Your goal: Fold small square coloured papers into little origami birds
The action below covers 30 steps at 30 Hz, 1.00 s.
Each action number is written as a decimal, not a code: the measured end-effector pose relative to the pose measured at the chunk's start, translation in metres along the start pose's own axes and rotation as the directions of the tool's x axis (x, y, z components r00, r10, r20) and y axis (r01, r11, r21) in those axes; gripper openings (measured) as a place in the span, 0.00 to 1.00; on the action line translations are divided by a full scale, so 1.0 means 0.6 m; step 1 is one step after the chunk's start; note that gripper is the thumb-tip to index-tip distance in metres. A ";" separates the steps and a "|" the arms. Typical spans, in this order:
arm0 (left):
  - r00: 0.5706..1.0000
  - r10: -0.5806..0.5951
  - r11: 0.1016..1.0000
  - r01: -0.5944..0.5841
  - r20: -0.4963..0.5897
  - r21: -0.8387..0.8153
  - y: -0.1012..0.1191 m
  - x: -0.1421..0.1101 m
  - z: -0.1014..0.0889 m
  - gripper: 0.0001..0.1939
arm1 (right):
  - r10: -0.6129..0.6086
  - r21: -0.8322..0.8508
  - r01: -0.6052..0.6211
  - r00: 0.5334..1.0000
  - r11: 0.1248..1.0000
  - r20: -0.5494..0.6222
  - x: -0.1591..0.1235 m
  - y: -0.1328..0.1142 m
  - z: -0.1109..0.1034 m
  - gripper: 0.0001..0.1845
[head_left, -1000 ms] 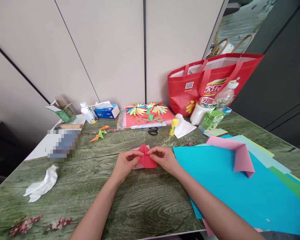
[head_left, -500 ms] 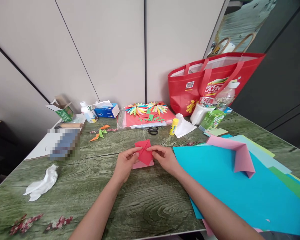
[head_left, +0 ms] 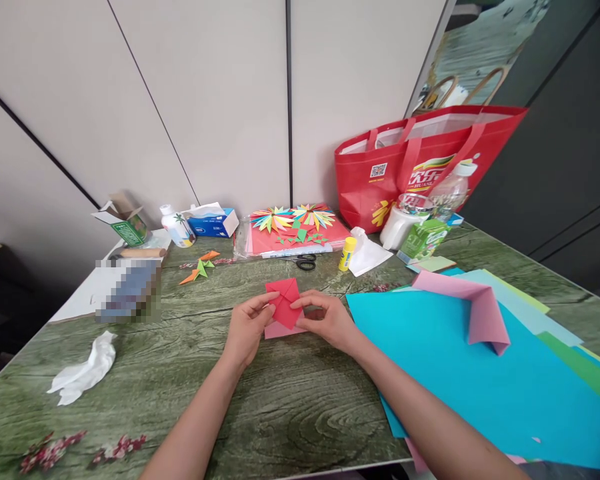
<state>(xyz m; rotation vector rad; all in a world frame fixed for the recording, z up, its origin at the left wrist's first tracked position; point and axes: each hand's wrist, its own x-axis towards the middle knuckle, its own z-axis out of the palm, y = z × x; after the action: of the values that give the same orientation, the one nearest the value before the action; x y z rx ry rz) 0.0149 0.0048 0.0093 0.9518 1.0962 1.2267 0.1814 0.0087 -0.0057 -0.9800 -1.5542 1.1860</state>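
A folded red paper [head_left: 285, 305] with crossing creases is held up between both hands, over the middle of the table. My left hand [head_left: 249, 325] pinches its left edge between thumb and fingers. On the opposite side, my right hand [head_left: 327, 320] has its thumb and fingertips closed on the lower right edge. Beneath the red paper, a pink paper square [head_left: 280, 330] shows along the lower side; whether it lies on the table or is held too, I cannot tell. Behind the hands are black-handled scissors [head_left: 307, 262] and a yellow glue stick [head_left: 347, 254].
Large blue paper [head_left: 460, 387] covers the right side, with a folded pink strip [head_left: 485, 310] on it. A crumpled tissue [head_left: 86, 370] lies at left. Behind stand a red bag [head_left: 365, 180], a tissue box [head_left: 213, 223] and paper stars [head_left: 273, 219] on a packet.
The red paper has shifted slightly left and turned a little in my hands. My right hand's fingers have moved down along its right edge.
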 end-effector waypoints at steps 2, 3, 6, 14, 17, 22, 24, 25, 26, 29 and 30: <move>1.000 0.002 1.000 -0.002 0.007 0.005 -0.001 0.000 0.000 0.16 | -0.001 0.000 0.001 1.000 1.000 0.006 -0.001 -0.001 -0.001 0.13; 1.000 0.000 1.000 0.000 0.011 0.005 0.000 0.000 0.000 0.17 | -0.007 -0.005 0.007 1.000 1.000 0.012 -0.001 -0.001 -0.001 0.14; 1.000 -0.012 1.000 0.012 0.017 -0.009 0.001 -0.001 0.000 0.17 | -0.045 -0.032 0.046 0.998 0.998 0.036 -0.002 0.001 -0.002 0.14; 0.996 -0.085 0.993 0.087 0.020 -0.074 0.000 -0.001 0.000 0.18 | -0.119 -0.105 0.126 0.990 0.986 0.075 -0.004 0.005 -0.003 0.12; 0.997 -0.074 0.996 0.075 0.022 -0.054 -0.003 0.001 -0.002 0.19 | -0.145 -0.134 0.153 0.987 0.979 0.070 -0.005 0.006 -0.001 0.11; 0.999 -0.033 0.999 0.034 0.043 -0.013 -0.004 -0.001 -0.001 0.19 | -0.143 -0.160 0.143 0.990 0.977 0.009 -0.002 0.005 0.000 0.06; 0.997 -0.036 0.999 0.037 0.067 -0.016 -0.003 -0.002 0.001 0.18 | -0.133 -0.172 0.122 0.990 0.977 -0.052 -0.001 0.005 0.001 0.06; 0.996 -0.036 0.999 0.037 0.080 -0.018 -0.002 -0.003 0.002 0.18 | -0.122 -0.167 0.107 0.989 0.980 -0.082 0.000 0.006 0.002 0.06; 0.995 -0.031 0.999 0.033 0.092 -0.019 -0.002 -0.004 0.003 0.17 | -0.103 -0.148 0.087 0.989 0.985 -0.109 0.000 0.007 0.003 0.07; 0.993 -0.004 1.000 0.006 0.121 -0.022 -0.003 -0.007 0.005 0.15 | -0.003 -0.012 0.001 0.988 1.000 -0.152 0.002 0.014 0.007 0.08; 0.992 0.006 1.000 -0.004 0.127 -0.015 -0.004 -0.007 0.005 0.15 | 0.021 0.029 -0.017 0.987 0.999 -0.158 0.003 0.016 0.009 0.09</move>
<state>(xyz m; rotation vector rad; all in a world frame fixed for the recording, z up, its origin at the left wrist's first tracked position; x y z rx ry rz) 0.0186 0.0002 0.0083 1.0080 0.9844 1.1604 0.1764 0.0111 -0.0156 -1.0473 -1.4031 1.1123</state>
